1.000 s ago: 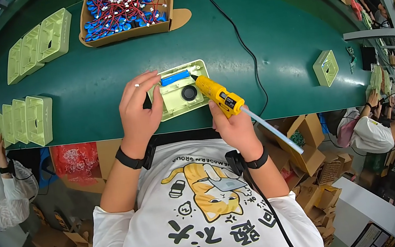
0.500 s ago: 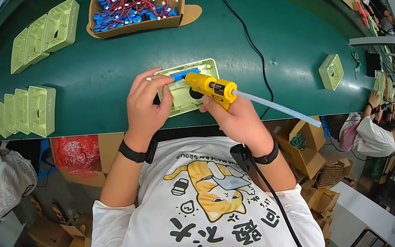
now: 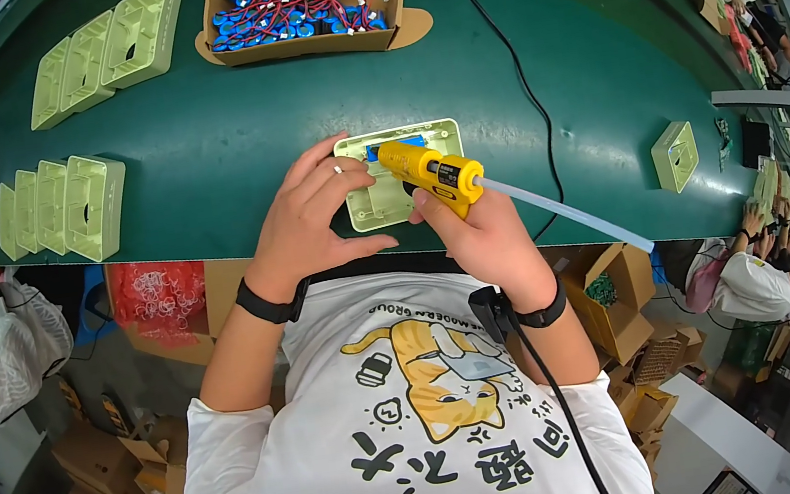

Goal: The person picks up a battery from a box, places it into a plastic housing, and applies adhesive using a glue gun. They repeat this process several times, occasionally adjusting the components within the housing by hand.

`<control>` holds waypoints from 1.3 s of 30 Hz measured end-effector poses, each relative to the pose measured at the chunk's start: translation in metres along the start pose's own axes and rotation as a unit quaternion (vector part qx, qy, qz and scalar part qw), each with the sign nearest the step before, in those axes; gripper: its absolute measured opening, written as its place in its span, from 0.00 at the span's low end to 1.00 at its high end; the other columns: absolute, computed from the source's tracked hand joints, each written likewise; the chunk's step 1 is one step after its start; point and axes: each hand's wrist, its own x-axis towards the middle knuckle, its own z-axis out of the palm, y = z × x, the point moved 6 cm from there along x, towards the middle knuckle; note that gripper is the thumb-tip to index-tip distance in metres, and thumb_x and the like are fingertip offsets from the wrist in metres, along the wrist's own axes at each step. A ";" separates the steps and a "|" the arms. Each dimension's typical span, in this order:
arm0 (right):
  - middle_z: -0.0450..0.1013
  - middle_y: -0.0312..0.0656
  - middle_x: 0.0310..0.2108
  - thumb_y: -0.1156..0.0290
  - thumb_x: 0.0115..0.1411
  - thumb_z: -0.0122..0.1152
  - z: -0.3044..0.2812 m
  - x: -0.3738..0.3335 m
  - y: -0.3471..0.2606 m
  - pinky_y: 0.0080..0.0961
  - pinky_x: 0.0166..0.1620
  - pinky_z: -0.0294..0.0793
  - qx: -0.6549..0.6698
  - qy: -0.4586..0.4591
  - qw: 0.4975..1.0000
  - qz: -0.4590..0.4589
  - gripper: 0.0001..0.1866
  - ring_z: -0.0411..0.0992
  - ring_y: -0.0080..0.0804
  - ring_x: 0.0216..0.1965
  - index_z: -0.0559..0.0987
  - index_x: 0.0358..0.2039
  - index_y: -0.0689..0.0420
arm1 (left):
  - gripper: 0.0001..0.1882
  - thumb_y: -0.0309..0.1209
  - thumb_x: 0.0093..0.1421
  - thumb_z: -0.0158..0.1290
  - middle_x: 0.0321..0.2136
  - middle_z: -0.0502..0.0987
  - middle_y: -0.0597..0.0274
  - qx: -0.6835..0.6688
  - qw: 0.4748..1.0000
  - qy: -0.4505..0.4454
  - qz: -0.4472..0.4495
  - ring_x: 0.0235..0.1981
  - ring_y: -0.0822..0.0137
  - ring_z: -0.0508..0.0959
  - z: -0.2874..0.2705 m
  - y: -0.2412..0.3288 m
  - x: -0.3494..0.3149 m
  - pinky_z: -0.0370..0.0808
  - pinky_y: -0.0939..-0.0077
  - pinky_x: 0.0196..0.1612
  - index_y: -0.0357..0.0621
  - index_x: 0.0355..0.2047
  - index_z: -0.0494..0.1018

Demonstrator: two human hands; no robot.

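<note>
A yellow hot glue gun (image 3: 430,169) is gripped in my right hand (image 3: 490,239), with a long pale glue stick (image 3: 572,212) sticking out of its back. Its nozzle points down into a pale green plastic housing (image 3: 366,213) near the table's front edge. Inside, along the far wall, lies a blue cylindrical battery (image 3: 379,150), partly covered by the gun. At the housing's left side my left hand (image 3: 303,222) is open, its fingertips over the left rim and its thumb stretched apart below. The nozzle tip is hard to make out.
A cardboard box (image 3: 306,47) of blue batteries with red wires stands at the back. Green housings (image 3: 97,208) line the left, with more (image 3: 145,34) behind; another housing (image 3: 675,157) is at right. A black cable (image 3: 530,76) crosses the table. People work on both sides.
My left hand has let go of the battery, and its thumb and fingers have spread apart. The glue gun stays over the housing. The whole view has shifted slightly.
</note>
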 end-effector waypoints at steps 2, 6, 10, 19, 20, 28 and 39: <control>0.84 0.32 0.30 0.60 0.82 0.64 0.004 0.001 -0.004 0.22 0.29 0.75 0.008 0.032 0.998 -0.058 0.16 0.75 0.16 0.25 0.87 0.54 0.61 | 0.27 0.41 0.51 0.83 0.53 0.86 0.63 0.008 1.000 0.006 0.003 0.71 0.46 0.78 0.004 -0.004 -0.003 0.79 0.48 0.68 0.49 0.48 0.83; 0.81 0.31 0.26 0.61 0.81 0.64 0.003 0.003 -0.003 0.23 0.29 0.74 -0.010 0.018 1.000 -0.012 0.16 0.75 0.17 0.25 0.87 0.53 0.62 | 0.28 0.42 0.50 0.83 0.53 0.86 0.65 0.025 0.999 0.019 0.010 0.72 0.47 0.78 0.009 -0.009 -0.006 0.79 0.49 0.68 0.50 0.48 0.83; 0.81 0.32 0.26 0.62 0.81 0.64 0.006 0.000 -0.003 0.23 0.29 0.74 -0.073 0.020 0.997 0.009 0.16 0.75 0.18 0.25 0.87 0.55 0.62 | 0.27 0.41 0.50 0.83 0.53 0.86 0.66 0.025 0.999 0.027 0.013 0.71 0.48 0.79 0.009 -0.010 -0.006 0.79 0.50 0.67 0.50 0.47 0.83; 0.81 0.33 0.26 0.62 0.81 0.64 0.008 -0.006 -0.006 0.23 0.28 0.74 -0.053 0.052 0.997 -0.034 0.17 0.75 0.18 0.25 0.86 0.55 0.65 | 0.27 0.38 0.48 0.83 0.52 0.86 0.64 0.026 0.999 0.037 0.017 0.71 0.45 0.79 0.007 -0.008 -0.006 0.79 0.50 0.68 0.49 0.46 0.82; 0.81 0.33 0.26 0.62 0.81 0.64 0.007 -0.006 -0.007 0.23 0.28 0.74 -0.039 0.056 0.997 -0.042 0.17 0.75 0.18 0.24 0.86 0.54 0.65 | 0.27 0.38 0.49 0.83 0.52 0.86 0.64 0.028 0.999 0.038 0.018 0.71 0.46 0.79 0.007 -0.009 -0.006 0.79 0.50 0.68 0.50 0.46 0.82; 0.80 0.33 0.25 0.64 0.81 0.64 0.005 -0.006 -0.009 0.21 0.25 0.72 0.013 0.049 0.999 -0.010 0.15 0.74 0.16 0.22 0.86 0.52 0.65 | 0.27 0.38 0.49 0.83 0.52 0.86 0.64 0.027 0.999 0.036 0.016 0.71 0.46 0.79 0.007 -0.009 -0.005 0.79 0.50 0.67 0.50 0.46 0.82; 0.76 0.30 0.23 0.64 0.81 0.64 0.007 -0.008 -0.006 0.22 0.24 0.71 -0.013 0.054 0.998 -0.031 0.15 0.72 0.16 0.21 0.85 0.54 0.65 | 0.27 0.38 0.49 0.84 0.52 0.87 0.64 0.020 0.999 0.042 0.022 0.71 0.45 0.80 0.007 -0.009 -0.006 0.79 0.50 0.67 0.50 0.45 0.81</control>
